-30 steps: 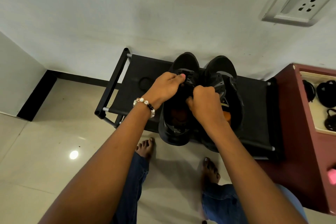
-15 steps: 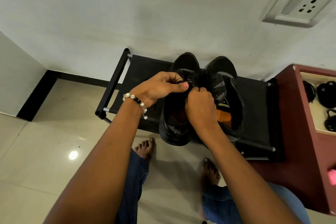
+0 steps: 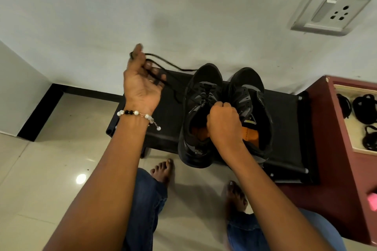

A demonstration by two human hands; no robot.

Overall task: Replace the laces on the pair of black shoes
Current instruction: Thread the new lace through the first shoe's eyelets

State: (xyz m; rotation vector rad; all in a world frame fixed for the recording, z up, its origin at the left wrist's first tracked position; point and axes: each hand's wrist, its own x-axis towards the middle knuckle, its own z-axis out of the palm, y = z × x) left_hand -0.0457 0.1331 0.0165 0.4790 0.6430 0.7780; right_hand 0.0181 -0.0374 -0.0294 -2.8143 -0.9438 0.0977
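1. shoes, a black pair, sit side by side on a low black rack (image 3: 285, 128) that stands against the wall; the left shoe (image 3: 201, 112) and the right shoe (image 3: 255, 108) touch along their inner sides, toes toward the wall, heels at the rack's near edge.
2. nearest of all, in front of the rack, two bare feet and blue jeans legs stand on the pale tiled floor (image 3: 51, 169).
3. the right hand (image 3: 223, 124) is over the rack, above the mouth of the left shoe, fingers curled tight into a fist at the laced tongue; they appear to pinch the lacing there, though the grip itself is hidden.
4. orange insoles show inside both shoes. the left shoe is partly laced near the toe; the right shoe's eyelets look bare.
5. the left hand (image 3: 142, 85) is raised over the rack's left end, palm toward the camera, fingers curled round a black lace (image 3: 173, 67), thumb up. a beaded bracelet (image 3: 136, 115) circles its wrist.
6. the lace runs slack from that hand across to the left shoe's toe area, and a loose end hangs over the rack.
7. right of the rack stands a dark red cabinet (image 3: 326, 128), with black sandals (image 3: 365, 108) on its shelf.
8. farther, on the wall above the rack's right end, is a white socket plate (image 3: 330, 13).
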